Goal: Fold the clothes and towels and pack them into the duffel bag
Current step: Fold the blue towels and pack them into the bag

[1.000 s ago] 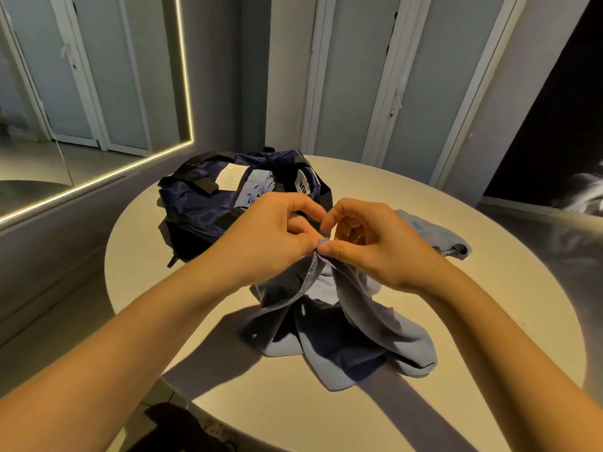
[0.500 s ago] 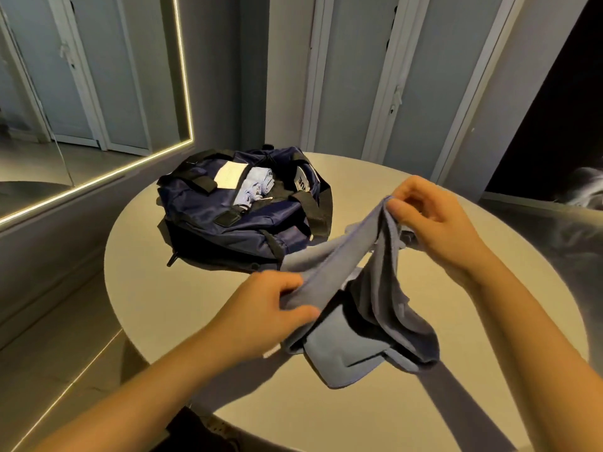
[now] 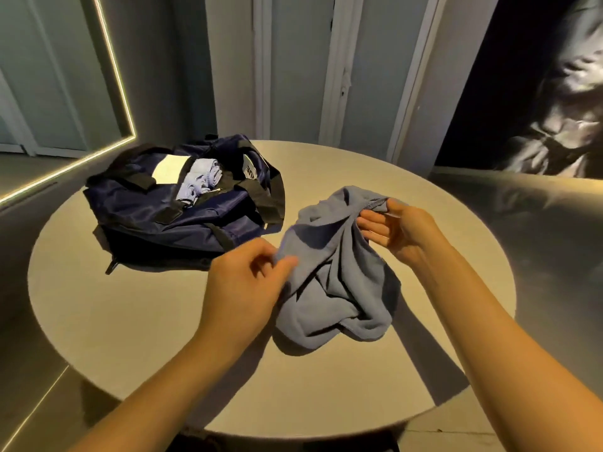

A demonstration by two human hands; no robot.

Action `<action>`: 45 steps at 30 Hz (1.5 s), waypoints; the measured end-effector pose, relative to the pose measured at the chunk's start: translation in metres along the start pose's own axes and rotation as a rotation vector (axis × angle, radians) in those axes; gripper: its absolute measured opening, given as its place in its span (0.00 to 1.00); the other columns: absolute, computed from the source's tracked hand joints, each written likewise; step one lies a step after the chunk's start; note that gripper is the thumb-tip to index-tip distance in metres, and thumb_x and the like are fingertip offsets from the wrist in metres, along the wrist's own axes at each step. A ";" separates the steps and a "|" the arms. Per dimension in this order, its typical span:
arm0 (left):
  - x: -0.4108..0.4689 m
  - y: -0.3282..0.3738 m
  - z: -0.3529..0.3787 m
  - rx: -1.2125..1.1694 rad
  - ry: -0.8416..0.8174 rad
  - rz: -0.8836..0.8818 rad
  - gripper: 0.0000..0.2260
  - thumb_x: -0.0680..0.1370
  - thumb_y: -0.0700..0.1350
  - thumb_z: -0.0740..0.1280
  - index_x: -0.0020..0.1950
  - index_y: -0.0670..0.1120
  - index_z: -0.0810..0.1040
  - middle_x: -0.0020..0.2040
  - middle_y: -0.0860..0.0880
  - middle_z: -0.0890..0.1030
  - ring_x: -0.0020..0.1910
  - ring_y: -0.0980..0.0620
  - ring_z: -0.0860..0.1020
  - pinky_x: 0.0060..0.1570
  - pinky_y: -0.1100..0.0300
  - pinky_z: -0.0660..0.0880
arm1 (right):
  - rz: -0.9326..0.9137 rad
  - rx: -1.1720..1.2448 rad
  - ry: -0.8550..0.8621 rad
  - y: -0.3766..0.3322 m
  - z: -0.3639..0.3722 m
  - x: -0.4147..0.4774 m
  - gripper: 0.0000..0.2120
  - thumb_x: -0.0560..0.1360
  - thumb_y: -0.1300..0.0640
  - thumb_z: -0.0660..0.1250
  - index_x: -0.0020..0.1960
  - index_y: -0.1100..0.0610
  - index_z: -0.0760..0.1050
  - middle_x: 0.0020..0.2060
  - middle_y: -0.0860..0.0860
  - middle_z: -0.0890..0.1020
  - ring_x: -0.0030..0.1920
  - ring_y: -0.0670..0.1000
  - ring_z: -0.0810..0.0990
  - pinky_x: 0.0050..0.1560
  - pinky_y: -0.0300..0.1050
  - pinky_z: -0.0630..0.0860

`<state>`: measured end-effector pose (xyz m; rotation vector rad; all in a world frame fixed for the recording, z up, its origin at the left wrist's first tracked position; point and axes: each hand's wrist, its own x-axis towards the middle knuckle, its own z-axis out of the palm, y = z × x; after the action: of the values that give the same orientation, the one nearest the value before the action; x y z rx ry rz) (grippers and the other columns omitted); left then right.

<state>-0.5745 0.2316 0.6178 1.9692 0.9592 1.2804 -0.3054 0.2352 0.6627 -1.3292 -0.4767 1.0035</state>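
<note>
surface: round beige table [image 3: 130, 321] | just beyond left hand [image 3: 241, 288]: navy duffel bag [image 3: 169, 223], unzipped | between left hand and right hand [image 3: 401, 230]: blue-grey cloth [image 3: 332, 305], lower folds resting

bare table [image 3: 124, 321] open to us at the near left and along the near edge, duffel bag [image 3: 169, 223] blocking our way at the far left, black straps [image 3: 270, 194] crossing its open top, crumpled towel [image 3: 332, 288] filling the middle, free strip at the far right

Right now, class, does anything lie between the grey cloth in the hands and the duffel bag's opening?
Nothing lies on the table between the grey cloth and the duffel bag. Its opening gapes, though a folded blue cloth already fills part of it.
</note>
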 end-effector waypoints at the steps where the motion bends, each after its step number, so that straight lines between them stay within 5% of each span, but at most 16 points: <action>1: -0.004 0.005 0.016 0.015 -0.065 0.011 0.10 0.78 0.47 0.73 0.39 0.46 0.79 0.33 0.49 0.76 0.32 0.49 0.74 0.36 0.50 0.74 | 0.040 0.023 -0.025 0.002 -0.004 0.000 0.19 0.87 0.53 0.52 0.52 0.63 0.76 0.37 0.58 0.87 0.37 0.55 0.87 0.35 0.48 0.85; 7: -0.015 0.017 0.121 0.403 -0.302 0.171 0.11 0.82 0.53 0.66 0.42 0.49 0.76 0.47 0.50 0.74 0.45 0.49 0.73 0.43 0.56 0.66 | 0.110 -0.021 -0.052 0.015 -0.026 0.001 0.19 0.87 0.52 0.53 0.57 0.66 0.76 0.46 0.61 0.87 0.47 0.59 0.87 0.42 0.57 0.85; 11: -0.020 0.013 0.153 0.753 -0.477 0.186 0.24 0.79 0.64 0.65 0.63 0.46 0.79 0.61 0.46 0.77 0.63 0.42 0.73 0.59 0.49 0.68 | 0.000 -0.259 -0.007 0.023 -0.046 0.005 0.18 0.87 0.53 0.52 0.62 0.63 0.76 0.49 0.61 0.86 0.48 0.58 0.86 0.47 0.56 0.85; 13: -0.018 0.010 0.150 0.794 -0.481 0.223 0.18 0.82 0.59 0.64 0.64 0.48 0.78 0.63 0.47 0.75 0.64 0.43 0.71 0.60 0.50 0.66 | -0.066 -0.410 -0.027 0.027 -0.057 0.003 0.17 0.87 0.54 0.52 0.61 0.60 0.77 0.48 0.60 0.86 0.47 0.59 0.86 0.55 0.59 0.81; 16: -0.011 0.006 0.127 0.598 -0.436 0.257 0.08 0.82 0.51 0.64 0.50 0.49 0.80 0.52 0.52 0.77 0.57 0.48 0.72 0.54 0.52 0.65 | -0.060 -0.438 -0.066 0.033 -0.071 0.001 0.17 0.87 0.54 0.52 0.55 0.59 0.78 0.48 0.62 0.85 0.46 0.60 0.85 0.54 0.61 0.81; 19: 0.006 0.004 0.080 0.153 -0.414 0.035 0.09 0.79 0.50 0.70 0.40 0.50 0.78 0.41 0.54 0.78 0.46 0.52 0.76 0.48 0.53 0.73 | -0.123 -0.330 -0.001 0.034 -0.075 0.002 0.13 0.87 0.56 0.54 0.51 0.59 0.75 0.46 0.61 0.84 0.44 0.59 0.84 0.44 0.55 0.83; 21: 0.020 0.002 0.045 -0.069 -0.331 -0.059 0.08 0.79 0.46 0.72 0.40 0.48 0.80 0.40 0.51 0.81 0.43 0.52 0.80 0.47 0.55 0.77 | -0.249 -0.284 0.110 0.030 -0.072 0.007 0.11 0.85 0.59 0.57 0.47 0.58 0.74 0.44 0.57 0.82 0.45 0.56 0.81 0.44 0.52 0.80; 25: 0.043 -0.011 -0.014 -0.135 -0.217 -0.143 0.05 0.80 0.44 0.71 0.44 0.46 0.82 0.42 0.47 0.83 0.44 0.45 0.82 0.47 0.49 0.78 | -0.372 0.090 0.111 0.012 -0.052 0.006 0.08 0.82 0.61 0.61 0.45 0.58 0.75 0.46 0.57 0.80 0.47 0.54 0.79 0.49 0.48 0.79; 29: 0.049 -0.030 -0.048 -0.158 -0.240 -0.309 0.02 0.77 0.38 0.73 0.45 0.44 0.85 0.44 0.42 0.86 0.47 0.41 0.84 0.51 0.46 0.80 | -0.346 0.319 0.095 0.001 -0.020 -0.003 0.08 0.79 0.61 0.64 0.40 0.57 0.73 0.33 0.51 0.74 0.34 0.48 0.73 0.36 0.42 0.75; 33: 0.038 -0.040 -0.055 -0.123 -0.278 -0.363 0.03 0.75 0.37 0.76 0.45 0.44 0.86 0.42 0.43 0.86 0.44 0.45 0.85 0.52 0.45 0.80 | -0.464 -0.170 0.068 0.015 0.022 -0.019 0.08 0.78 0.62 0.62 0.40 0.58 0.69 0.30 0.50 0.72 0.33 0.49 0.70 0.35 0.46 0.69; 36: 0.032 -0.044 -0.050 -0.131 -0.230 -0.395 0.02 0.74 0.40 0.77 0.43 0.46 0.86 0.40 0.43 0.86 0.43 0.42 0.84 0.47 0.48 0.80 | -0.663 -0.500 -0.149 0.031 0.045 -0.043 0.07 0.81 0.60 0.64 0.45 0.60 0.71 0.29 0.46 0.74 0.31 0.48 0.71 0.35 0.46 0.69; 39: 0.030 -0.043 -0.043 -0.148 -0.178 -0.421 0.02 0.74 0.40 0.77 0.43 0.44 0.86 0.38 0.45 0.85 0.36 0.53 0.81 0.38 0.59 0.77 | -0.745 -0.783 -0.393 0.042 0.057 -0.064 0.09 0.77 0.47 0.70 0.50 0.51 0.75 0.40 0.54 0.79 0.39 0.56 0.77 0.41 0.54 0.75; 41: 0.031 -0.041 -0.040 -0.158 -0.157 -0.436 0.01 0.74 0.39 0.77 0.43 0.43 0.86 0.37 0.45 0.85 0.34 0.57 0.79 0.34 0.64 0.74 | -0.748 -1.017 -0.497 0.044 0.059 -0.070 0.13 0.72 0.40 0.70 0.52 0.45 0.75 0.40 0.51 0.79 0.40 0.53 0.78 0.43 0.57 0.77; 45: 0.037 -0.042 -0.042 -0.221 -0.135 -0.507 0.03 0.75 0.40 0.75 0.42 0.44 0.87 0.38 0.46 0.85 0.36 0.54 0.78 0.38 0.61 0.74 | -0.743 -1.217 -0.650 0.046 0.056 -0.070 0.15 0.71 0.52 0.69 0.55 0.41 0.72 0.38 0.46 0.79 0.37 0.48 0.76 0.37 0.54 0.75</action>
<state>-0.6135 0.2891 0.6179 1.4933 1.1056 0.9102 -0.4011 0.2069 0.6496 -1.5722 -2.1398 0.4191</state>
